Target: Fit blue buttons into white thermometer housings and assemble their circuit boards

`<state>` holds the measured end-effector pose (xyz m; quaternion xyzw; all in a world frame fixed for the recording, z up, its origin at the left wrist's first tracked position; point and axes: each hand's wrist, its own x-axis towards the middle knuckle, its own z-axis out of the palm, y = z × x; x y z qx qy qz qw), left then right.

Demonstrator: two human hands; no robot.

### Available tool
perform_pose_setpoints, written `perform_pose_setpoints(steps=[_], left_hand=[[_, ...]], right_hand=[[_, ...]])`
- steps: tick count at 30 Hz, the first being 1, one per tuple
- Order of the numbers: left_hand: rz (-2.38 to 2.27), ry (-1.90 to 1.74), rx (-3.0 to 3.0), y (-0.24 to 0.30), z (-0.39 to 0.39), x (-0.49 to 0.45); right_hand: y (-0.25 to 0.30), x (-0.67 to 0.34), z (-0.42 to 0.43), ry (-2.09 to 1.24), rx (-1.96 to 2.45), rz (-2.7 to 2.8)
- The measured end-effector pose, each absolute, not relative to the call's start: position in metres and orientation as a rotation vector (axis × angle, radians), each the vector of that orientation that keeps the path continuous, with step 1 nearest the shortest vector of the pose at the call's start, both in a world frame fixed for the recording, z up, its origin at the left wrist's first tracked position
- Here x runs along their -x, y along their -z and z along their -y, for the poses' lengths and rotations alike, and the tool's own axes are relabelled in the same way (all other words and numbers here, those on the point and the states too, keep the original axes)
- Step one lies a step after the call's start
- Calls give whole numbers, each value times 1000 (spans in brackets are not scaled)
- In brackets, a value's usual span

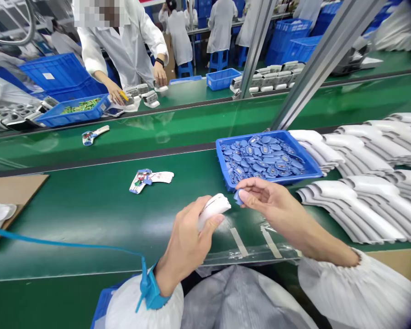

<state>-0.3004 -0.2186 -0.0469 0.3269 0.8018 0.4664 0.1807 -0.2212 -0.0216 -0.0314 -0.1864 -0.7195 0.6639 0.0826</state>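
My left hand [188, 235] is wrapped round a white plastic housing [215, 208], its far end pointing right. Between thumb and fingers of my right hand [270, 201] is a small blue plastic piece [239, 197], held just apart from the housing's end. Right behind that hand stands a blue tray [228, 183] full of similar blue pieces [263, 157]. On the green work surface to the left lies a white gun-shaped housing half [162, 177] with wires and a circuit board showing.
Stacked white shells [356, 205] fill the right side. A metal post [315, 59] rises behind the tray. Another opened unit [95, 134] lies on the green conveyor [178, 130]. A blue wrist strap cord [65, 243] crosses the left. Opposite, a co-worker [126, 50] handles parts.
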Motion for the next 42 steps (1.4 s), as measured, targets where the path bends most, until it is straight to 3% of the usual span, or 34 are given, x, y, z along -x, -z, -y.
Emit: perform_pose_setpoints(steps=[4,8,15,21,25,30,34,38,42], left_hand=[[-2394,-1233,-1079,45,214,298],[-2329,-1241,-1036,44,212,299],[-2229,-1260,-1092,44,214,302],[-2491,-1114,-1348,57,213,297],[-2469,-1166,-1376,65,214,289],[-2836,-1380,-831,84,203,277],[-2974,-1400,-987,97,190,283],[-2847,-1353,-1097,89,197,296],[-2603,-1500,-1031,83,220,290]], right_hand=[[37,214,35,-2196,641,1906],[43,212,47,-2203,686,1864],[47,208,53,-1657,457,2152],[53,206,60,-1098,204,2371],[58,189,51,-1085,147,2453],[58,167,47,-1084,114,2658],[67,159,67,-971,92,2643],[76,159,79,-1176,346,2546],[78,170,73,-1955,1037,2239]])
